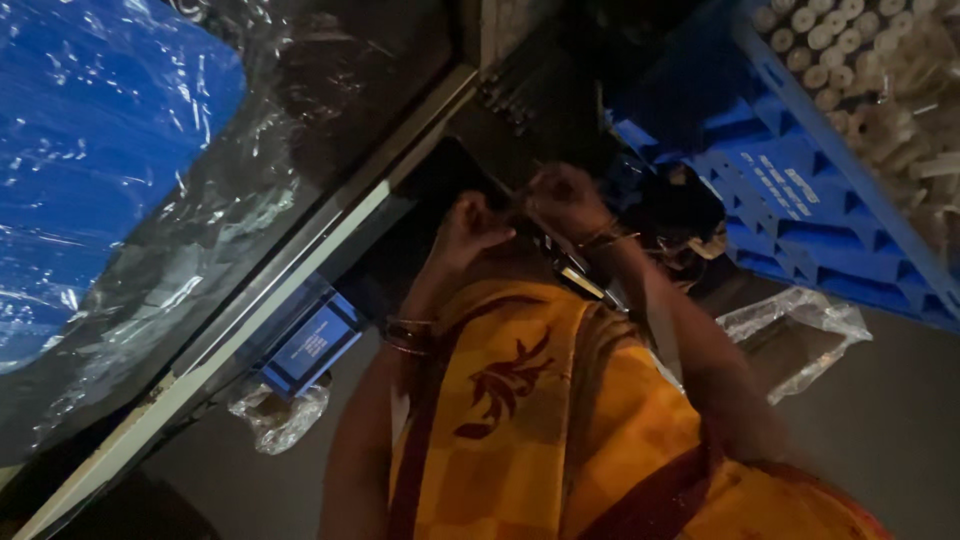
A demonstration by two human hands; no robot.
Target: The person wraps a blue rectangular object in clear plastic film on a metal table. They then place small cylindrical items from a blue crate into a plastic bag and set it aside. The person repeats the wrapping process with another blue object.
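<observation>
The view is dim and tilted. My left hand (470, 228) and my right hand (563, 197) are raised close together in the middle, in front of a dark machine part (520, 110). The fingers of both hands are pinched, and a thin strand (503, 192) seems to run between them; the light is too poor to tell what it is. Bangles sit on both wrists. My yellow and orange patterned garment (520, 400) fills the lower middle.
A blue plastic crate (790, 200) stands at the right, with several pale cylindrical tubes (850, 50) stacked behind it. A pale metal frame edge (300, 250) runs diagonally, with blue sheeting under clear wrap (90, 150) to its left. Crumpled clear bags (800, 330) lie on the grey floor.
</observation>
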